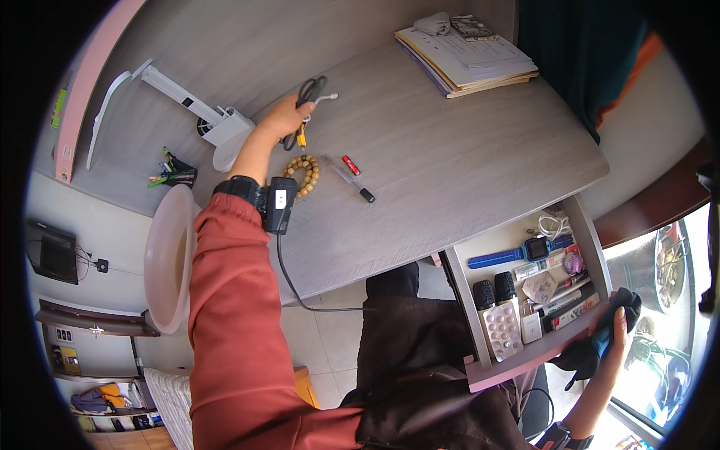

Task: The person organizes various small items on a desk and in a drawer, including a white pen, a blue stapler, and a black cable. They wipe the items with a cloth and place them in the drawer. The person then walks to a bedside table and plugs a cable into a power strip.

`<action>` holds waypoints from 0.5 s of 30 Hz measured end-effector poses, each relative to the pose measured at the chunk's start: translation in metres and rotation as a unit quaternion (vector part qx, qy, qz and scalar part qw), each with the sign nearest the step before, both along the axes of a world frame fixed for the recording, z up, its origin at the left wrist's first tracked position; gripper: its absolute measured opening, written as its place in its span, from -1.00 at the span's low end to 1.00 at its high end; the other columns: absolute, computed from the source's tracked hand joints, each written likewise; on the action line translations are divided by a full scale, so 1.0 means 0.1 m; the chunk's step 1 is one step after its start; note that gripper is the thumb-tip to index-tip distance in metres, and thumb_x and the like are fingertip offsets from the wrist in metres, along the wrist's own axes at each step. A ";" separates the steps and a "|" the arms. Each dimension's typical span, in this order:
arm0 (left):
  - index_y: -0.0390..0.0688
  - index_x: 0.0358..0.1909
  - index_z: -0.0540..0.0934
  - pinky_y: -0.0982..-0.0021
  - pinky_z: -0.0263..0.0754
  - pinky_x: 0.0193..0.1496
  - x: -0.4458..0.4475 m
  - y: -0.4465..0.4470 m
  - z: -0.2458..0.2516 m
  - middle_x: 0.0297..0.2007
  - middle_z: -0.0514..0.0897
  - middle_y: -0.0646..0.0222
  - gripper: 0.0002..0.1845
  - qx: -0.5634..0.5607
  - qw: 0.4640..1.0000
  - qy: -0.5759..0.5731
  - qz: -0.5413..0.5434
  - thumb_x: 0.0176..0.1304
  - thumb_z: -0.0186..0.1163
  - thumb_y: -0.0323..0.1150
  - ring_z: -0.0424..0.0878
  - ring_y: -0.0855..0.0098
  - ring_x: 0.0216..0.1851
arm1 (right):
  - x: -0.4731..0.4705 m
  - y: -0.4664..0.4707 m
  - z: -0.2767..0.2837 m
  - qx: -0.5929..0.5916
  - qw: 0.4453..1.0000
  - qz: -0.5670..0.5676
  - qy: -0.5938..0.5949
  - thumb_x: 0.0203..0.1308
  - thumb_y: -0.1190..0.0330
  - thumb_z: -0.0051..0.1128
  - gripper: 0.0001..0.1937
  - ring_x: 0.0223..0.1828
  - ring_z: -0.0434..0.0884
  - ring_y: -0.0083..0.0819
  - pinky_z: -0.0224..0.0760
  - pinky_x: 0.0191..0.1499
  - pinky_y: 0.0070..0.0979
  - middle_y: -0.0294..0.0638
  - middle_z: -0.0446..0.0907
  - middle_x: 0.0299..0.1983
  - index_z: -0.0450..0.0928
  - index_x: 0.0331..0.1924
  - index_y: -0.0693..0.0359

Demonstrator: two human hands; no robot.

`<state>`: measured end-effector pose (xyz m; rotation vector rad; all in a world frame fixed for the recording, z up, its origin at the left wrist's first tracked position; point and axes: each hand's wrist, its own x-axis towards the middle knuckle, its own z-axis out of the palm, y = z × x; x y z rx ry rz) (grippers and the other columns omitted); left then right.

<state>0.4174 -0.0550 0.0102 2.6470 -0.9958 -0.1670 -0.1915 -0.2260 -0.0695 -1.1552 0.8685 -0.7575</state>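
Note:
My left hand (288,117) reaches over the grey desktop (450,146), its fingers closed on a bundle of dark cable (311,90) with a white cable end and a yellow piece (301,135). Below that hand lie a beaded bracelet (311,175), a clear pen with a black cap (350,179) and a small red object (351,165). Beside the front of the pulled-out drawer (514,365), my right hand (617,332) grips a bunched dark cloth (582,354). The drawer holds a blue smartwatch (536,248), a pill blister pack (502,330), a white cable (555,225) and several pens.
A white desk lamp (228,132) and a pen holder (181,172) stand at the left, near a pale round basin (166,259). A stack of papers (467,56) lies at the desk's back right. A black cable runs from the left wrist device (279,205).

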 end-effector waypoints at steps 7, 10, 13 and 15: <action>-0.25 -0.17 0.45 0.42 0.52 -0.44 -0.78 0.27 0.51 -0.43 0.54 0.31 -0.65 -0.481 0.753 0.449 0.004 0.30 0.02 -0.12 0.59 0.35 -0.40 | 0.06 0.03 -0.01 0.039 0.997 -0.061 -0.014 0.23 0.18 0.00 -0.58 -0.56 0.44 -0.54 0.35 -0.51 -0.65 -0.22 0.46 -0.44 0.30 0.05 0.29; -0.28 -0.14 0.44 0.36 0.54 -0.33 -1.48 0.43 0.61 -0.37 0.52 0.26 -0.61 -0.414 0.637 0.627 -0.173 0.27 0.06 -0.11 0.55 0.38 -0.37 | 0.17 0.04 0.04 0.017 0.998 -0.065 0.016 0.19 0.21 0.06 -0.65 -0.54 0.47 -0.53 0.38 -0.52 -0.64 -0.21 0.50 -0.46 0.37 -0.04 0.25; -0.24 -0.13 0.43 0.46 0.26 -0.44 -2.47 0.47 0.25 -0.42 0.47 0.38 -0.64 -0.438 0.490 0.751 -0.056 0.31 -0.02 -0.11 0.40 0.47 -0.47 | 0.30 0.11 0.21 0.113 0.986 -0.109 -0.054 0.17 0.19 0.10 -0.68 -0.56 0.49 -0.48 0.38 -0.51 -0.64 -0.19 0.51 -0.50 0.40 -0.11 0.22; -0.25 -0.13 0.42 0.45 0.27 -0.42 -2.97 0.41 0.05 -0.48 0.46 0.40 -0.65 -0.407 0.452 0.785 -0.121 0.29 0.02 -0.14 0.41 0.45 -0.47 | 0.36 0.23 0.42 0.091 0.986 -0.041 -0.137 0.23 0.11 0.00 -0.65 -0.55 0.50 -0.47 0.38 -0.51 -0.63 -0.17 0.51 -0.47 0.40 -0.09 0.21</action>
